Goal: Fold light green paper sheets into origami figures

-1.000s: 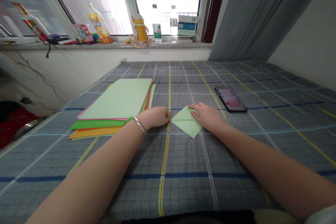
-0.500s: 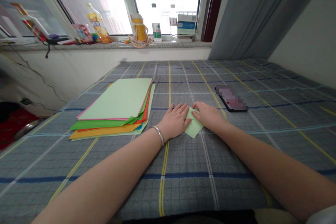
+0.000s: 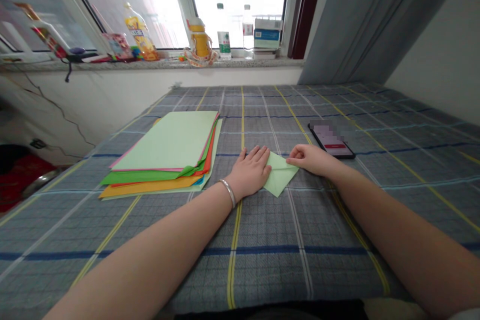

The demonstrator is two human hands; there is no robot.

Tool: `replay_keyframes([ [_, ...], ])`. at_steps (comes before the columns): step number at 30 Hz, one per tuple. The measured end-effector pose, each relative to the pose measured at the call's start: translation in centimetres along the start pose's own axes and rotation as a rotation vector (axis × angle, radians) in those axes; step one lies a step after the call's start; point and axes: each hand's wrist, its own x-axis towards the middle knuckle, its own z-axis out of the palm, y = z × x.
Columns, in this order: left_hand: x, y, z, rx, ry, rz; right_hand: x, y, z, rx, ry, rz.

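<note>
A small folded square of light green paper [image 3: 279,178] lies on the plaid cloth, one corner pointing toward me. Creases cross its top face. My left hand [image 3: 249,172], with a silver bangle at the wrist, rests flat over the paper's left corner, fingers stretched out and thumb on the sheet. At the opposite corner, my right hand [image 3: 308,158] pinches the paper's right tip between thumb and fingers. The part of the paper beneath my left hand is hidden.
Left of my hands lies a stack of coloured paper sheets [image 3: 168,140]. A phone [image 3: 335,147] with a partly blurred screen is beyond my right hand. Bottles, a yellow cup [image 3: 201,42] and boxes [image 3: 267,35] line the windowsill.
My right hand has moved right, from over the paper's upper part to its right tip, uncovering more of the folded square. My left hand stays in place.
</note>
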Motion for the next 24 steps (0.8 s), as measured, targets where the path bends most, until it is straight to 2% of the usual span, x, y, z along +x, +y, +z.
replay_keyframes([
  [4,0.0,0.3,-0.2,0.025,-0.001,0.001,-0.4,-0.2,-1.0,-0.036,-0.117,0.062],
  [7,-0.1,0.6,-0.3,0.054,0.014,-0.008,-0.6,-0.1,-1.4,0.081,-0.254,0.153],
  [10,0.0,0.9,-0.2,0.093,0.055,0.006,-0.6,-0.1,-1.5,0.175,-0.320,0.181],
  [14,0.3,1.2,-0.1,0.113,0.070,0.013,-0.5,-0.5,-1.2,0.106,-0.319,0.215],
  [20,0.9,1.2,0.2,0.029,0.035,-0.034,0.2,-1.5,0.0,-0.255,-0.173,0.173],
  [24,1.1,1.1,0.2,-0.004,0.021,-0.059,0.5,-2.1,0.0,-0.338,-0.197,0.138],
])
